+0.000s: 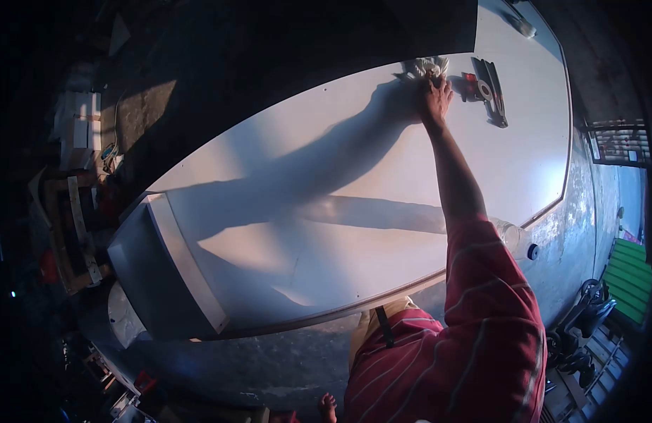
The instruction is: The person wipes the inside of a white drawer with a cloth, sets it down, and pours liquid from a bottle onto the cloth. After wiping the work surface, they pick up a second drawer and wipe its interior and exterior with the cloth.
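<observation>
My right hand (436, 101) reaches far across a large white panel (326, 282). Its fingers press around a crumpled white rag (430, 67) near the panel's far edge. Just right of that hand lie a red tool with a pale ring (484, 90) and a long dark tool (496, 95), whose exact kinds I cannot make out. Low in the view, my left hand (328, 407) hangs beside my body, away from the panel. Its small visible part shows the fingers apart, with nothing seen in them.
A clear plastic bottle with a dark blue cap (533, 251) is at the panel's near right edge. A box-like piece (174, 261) stands at the left end. A brush-like object (526, 28) lies at the far right corner. Green slatted material (629, 278) shows at right.
</observation>
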{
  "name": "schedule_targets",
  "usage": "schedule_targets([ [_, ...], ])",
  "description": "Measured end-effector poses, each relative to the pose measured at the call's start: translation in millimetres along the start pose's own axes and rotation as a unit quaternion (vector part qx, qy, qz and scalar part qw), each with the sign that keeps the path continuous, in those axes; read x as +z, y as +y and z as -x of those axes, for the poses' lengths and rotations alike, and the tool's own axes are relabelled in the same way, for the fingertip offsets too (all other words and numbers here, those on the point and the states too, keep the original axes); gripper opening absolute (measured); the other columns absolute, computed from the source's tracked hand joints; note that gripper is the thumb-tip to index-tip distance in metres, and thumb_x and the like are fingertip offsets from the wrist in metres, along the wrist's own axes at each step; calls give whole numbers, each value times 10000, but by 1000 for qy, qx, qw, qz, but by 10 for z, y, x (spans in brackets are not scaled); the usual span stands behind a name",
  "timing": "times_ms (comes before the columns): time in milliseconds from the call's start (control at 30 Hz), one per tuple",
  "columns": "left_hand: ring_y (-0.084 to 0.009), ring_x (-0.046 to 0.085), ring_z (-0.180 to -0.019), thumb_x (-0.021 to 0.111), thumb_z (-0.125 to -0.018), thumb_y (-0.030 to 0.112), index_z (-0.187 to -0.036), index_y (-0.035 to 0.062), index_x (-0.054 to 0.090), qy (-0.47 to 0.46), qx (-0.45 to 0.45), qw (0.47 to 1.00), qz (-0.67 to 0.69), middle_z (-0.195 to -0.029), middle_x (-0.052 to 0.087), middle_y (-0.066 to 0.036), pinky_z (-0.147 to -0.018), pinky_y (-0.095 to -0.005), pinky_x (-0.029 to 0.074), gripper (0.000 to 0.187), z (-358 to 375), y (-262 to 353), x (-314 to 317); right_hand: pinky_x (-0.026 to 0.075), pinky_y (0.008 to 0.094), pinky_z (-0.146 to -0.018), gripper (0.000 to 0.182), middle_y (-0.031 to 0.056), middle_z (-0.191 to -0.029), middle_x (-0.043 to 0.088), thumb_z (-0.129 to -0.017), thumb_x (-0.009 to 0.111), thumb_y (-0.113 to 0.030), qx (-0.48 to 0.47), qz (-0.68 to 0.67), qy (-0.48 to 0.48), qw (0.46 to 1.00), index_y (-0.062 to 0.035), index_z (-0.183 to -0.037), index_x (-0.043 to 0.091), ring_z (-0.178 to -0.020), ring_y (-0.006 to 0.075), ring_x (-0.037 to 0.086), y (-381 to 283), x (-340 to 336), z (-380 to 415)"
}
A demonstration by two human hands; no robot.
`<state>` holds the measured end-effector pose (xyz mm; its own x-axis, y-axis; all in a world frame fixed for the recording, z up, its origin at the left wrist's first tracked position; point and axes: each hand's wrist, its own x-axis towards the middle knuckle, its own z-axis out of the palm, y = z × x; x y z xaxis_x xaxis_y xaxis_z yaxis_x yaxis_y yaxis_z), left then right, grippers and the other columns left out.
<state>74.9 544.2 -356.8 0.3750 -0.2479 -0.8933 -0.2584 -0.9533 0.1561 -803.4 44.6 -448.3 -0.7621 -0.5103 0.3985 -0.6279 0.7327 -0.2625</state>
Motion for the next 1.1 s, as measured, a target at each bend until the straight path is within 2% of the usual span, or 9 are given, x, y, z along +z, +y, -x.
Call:
schedule_targets([
  [167,-182,592,-788,510,-838,298,-1149,105,536,6,-71,997,-31,-943,617,-71,-610,-342,484,368,127,-464,42,349,429,-873,345,154,-1098,486,-768,520,-192,69,-12,99,993,-133,-1097,604,-1029,335,434,-293,-21,-865],
  [300,-200,595,-787,503,-841,299,-1151,116,535,28,-83,996,-25,-936,615,-65,-619,-364,492,361,4,-356,152,330,416,-906,405,136,-1122,491,-810,462,-90,66,-107,102,987,-191,-1183,582,-1065,331,420,-659,-693,-170],
  [433,-208,596,-810,502,-847,301,-1156,106,532,19,-81,996,-3,-958,612,-79,-641,-371,498,367,-170,-248,145,328,432,-895,386,128,-1186,487,-818,482,-136,110,36,33,993,-179,-1191,573,-1080,322,426,-324,-998,716],
  [633,-198,596,-831,494,-870,275,-1146,72,535,-47,90,990,-97,-964,609,-96,-652,-331,495,345,429,528,193,349,439,-828,304,68,-1241,441,-868,426,-235,48,85,18,995,-182,-1108,606,-1088,319,406,359,-60,-72],
  [700,-192,598,-847,493,-878,273,-1148,67,535,16,-8,999,-43,-972,610,-94,-661,-314,494,342,270,367,230,362,449,-842,299,69,-1215,454,-843,449,-297,12,200,30,979,-194,-1062,625,-1116,338,395,518,234,-505],
  [767,-164,594,-866,503,-879,271,-1148,70,537,12,9,1000,-17,-995,607,-81,-674,-295,483,337,263,305,217,385,464,-845,318,142,-1103,530,-817,436,-310,96,115,-16,989,-186,-1049,616,-1066,369,460,172,-43,-753],
  [833,-187,598,-865,483,-900,294,-1161,67,522,25,28,999,-12,-1018,600,-95,-678,-310,495,349,303,301,301,433,451,-813,344,177,-1051,551,-815,438,-232,33,-13,25,999,-169,-1121,582,-977,354,524,-4,-78,-767],
  [933,-184,587,-898,487,-902,299,-1168,66,514,28,10,999,28,-1042,591,-98,-711,-322,488,355,334,211,434,441,439,-825,444,177,-1037,550,-804,460,-184,-14,-119,-5,993,-196,-1247,497,-974,336,524,-1054,-911,161],
  [1100,-159,586,-893,502,-898,281,-1151,81,530,9,24,998,52,-1015,607,-70,-674,-279,464,323,376,-135,587,386,436,-791,491,120,-1103,483,-727,542,-145,-198,-135,-75,968,-69,-1212,511,-977,309,464,-2034,-721,1905],
])
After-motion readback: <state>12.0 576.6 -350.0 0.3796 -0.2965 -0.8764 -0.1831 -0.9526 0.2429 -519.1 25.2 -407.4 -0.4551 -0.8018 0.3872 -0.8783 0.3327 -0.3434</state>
